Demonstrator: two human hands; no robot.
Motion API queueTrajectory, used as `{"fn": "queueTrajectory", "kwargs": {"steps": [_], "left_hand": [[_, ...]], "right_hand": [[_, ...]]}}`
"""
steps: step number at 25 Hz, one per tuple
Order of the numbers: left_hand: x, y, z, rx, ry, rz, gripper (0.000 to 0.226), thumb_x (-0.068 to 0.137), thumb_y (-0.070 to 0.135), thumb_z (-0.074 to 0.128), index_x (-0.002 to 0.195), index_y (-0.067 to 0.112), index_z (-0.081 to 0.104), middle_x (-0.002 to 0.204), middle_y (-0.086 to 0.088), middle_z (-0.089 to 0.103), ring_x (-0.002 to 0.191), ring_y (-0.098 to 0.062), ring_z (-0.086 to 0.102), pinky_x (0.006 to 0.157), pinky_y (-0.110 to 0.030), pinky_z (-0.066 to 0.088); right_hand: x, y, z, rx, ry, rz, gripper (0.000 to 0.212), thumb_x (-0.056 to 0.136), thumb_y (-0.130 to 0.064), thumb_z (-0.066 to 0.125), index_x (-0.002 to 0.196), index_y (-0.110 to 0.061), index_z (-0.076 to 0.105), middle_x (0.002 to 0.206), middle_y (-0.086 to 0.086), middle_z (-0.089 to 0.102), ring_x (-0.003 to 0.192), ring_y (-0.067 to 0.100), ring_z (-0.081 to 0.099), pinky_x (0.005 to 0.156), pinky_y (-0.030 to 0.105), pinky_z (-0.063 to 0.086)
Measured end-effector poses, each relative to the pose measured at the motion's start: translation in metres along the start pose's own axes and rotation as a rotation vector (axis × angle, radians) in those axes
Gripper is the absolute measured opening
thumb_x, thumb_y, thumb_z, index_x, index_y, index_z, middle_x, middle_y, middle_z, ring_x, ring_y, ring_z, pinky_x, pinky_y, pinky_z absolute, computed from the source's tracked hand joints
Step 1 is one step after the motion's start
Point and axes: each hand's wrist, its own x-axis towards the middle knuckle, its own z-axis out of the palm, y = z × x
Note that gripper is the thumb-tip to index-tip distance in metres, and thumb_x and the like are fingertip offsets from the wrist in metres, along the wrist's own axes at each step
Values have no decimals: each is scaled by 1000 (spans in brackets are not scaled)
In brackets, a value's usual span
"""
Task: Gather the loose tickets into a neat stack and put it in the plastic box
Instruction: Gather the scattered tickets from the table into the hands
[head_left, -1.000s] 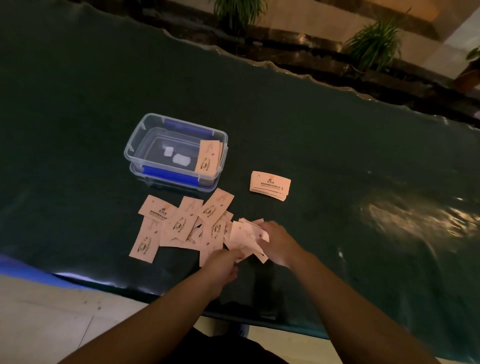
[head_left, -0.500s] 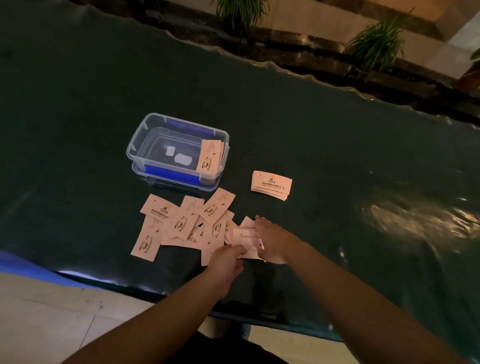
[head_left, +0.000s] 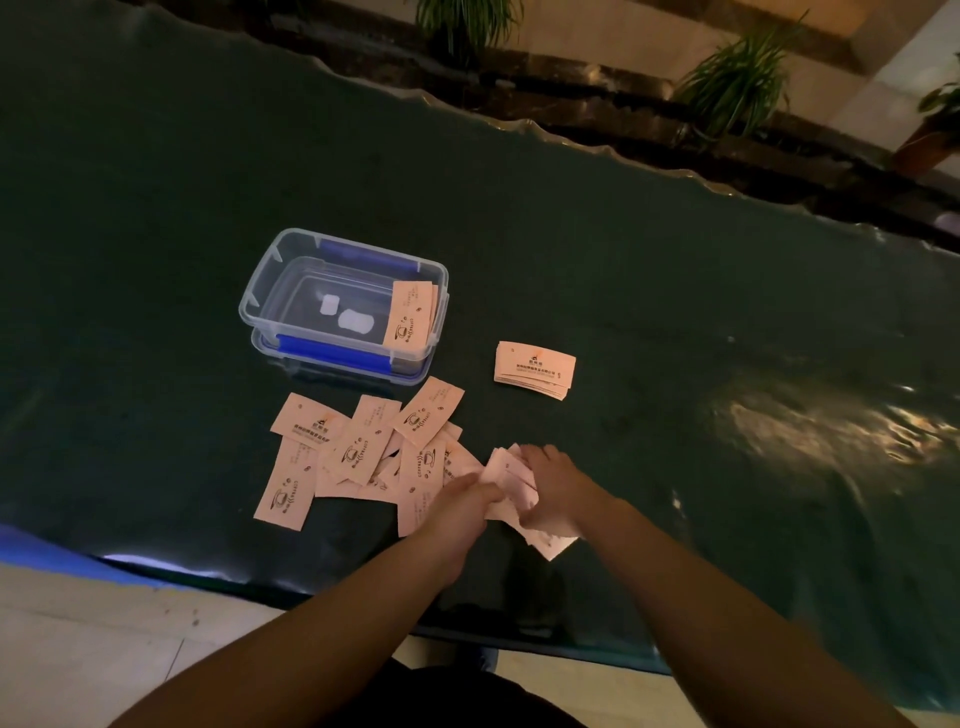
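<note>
Several loose pink tickets (head_left: 358, 452) lie fanned and overlapping on the dark green table, just in front of the clear plastic box (head_left: 260, 306) with blue clips. A small stack of tickets (head_left: 410, 314) leans inside the box at its right end. My right hand (head_left: 556, 488) and my left hand (head_left: 462, 501) both grip an uneven bunch of tickets (head_left: 511, 480) at the right of the loose pile, low over the table. A separate neat stack (head_left: 535, 369) lies right of the box.
The dark green table (head_left: 675, 312) has a wavy far edge and a near edge close to my body. Potted plants (head_left: 737, 83) stand beyond the far edge. A shiny light reflection (head_left: 810, 426) sits on the right of the table.
My hands have pulled the bunch of tickets slightly nearer and tilted it, closing together around it. The loose pile, the box and the separate stack have not moved.
</note>
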Motion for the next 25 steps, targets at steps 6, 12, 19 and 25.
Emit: {"fn": "queueTrajectory", "kwargs": {"steps": [6, 12, 19, 25], "left_hand": [[-6, -9, -18, 185, 171, 55, 54, 91, 30, 71, 140, 19, 51, 131, -2, 58, 119, -22, 55, 102, -42, 48], [-10, -16, -59, 445, 454, 150, 65, 85, 24, 75, 143, 22, 43, 145, -8, 39, 124, -27, 49, 97, -42, 50], [3, -17, -56, 691, 464, 182, 68, 83, 33, 72, 140, 17, 38, 138, -7, 52, 121, -27, 56, 97, -50, 55], [20, -11, -30, 898, 557, 146, 99, 71, 68, 72, 142, 21, 21, 130, -5, 59, 109, -24, 64, 79, -38, 55]], "right_hand": [[-19, 13, 22, 311, -30, 140, 63, 74, -34, 83, 124, -35, 45, 111, -8, 66, 93, 15, 68, 68, 32, 56], [-27, 14, 32, 633, -32, 181, 41, 85, -16, 79, 120, -28, 61, 119, 1, 70, 103, 22, 65, 82, 39, 50], [-24, -1, 24, 958, 38, 219, 38, 97, -8, 68, 123, -31, 53, 108, -13, 62, 102, 14, 59, 71, 28, 43], [-30, 2, 21, 1002, 73, 251, 31, 96, -5, 67, 115, -28, 59, 112, -4, 65, 95, 12, 61, 68, 29, 43]]}}
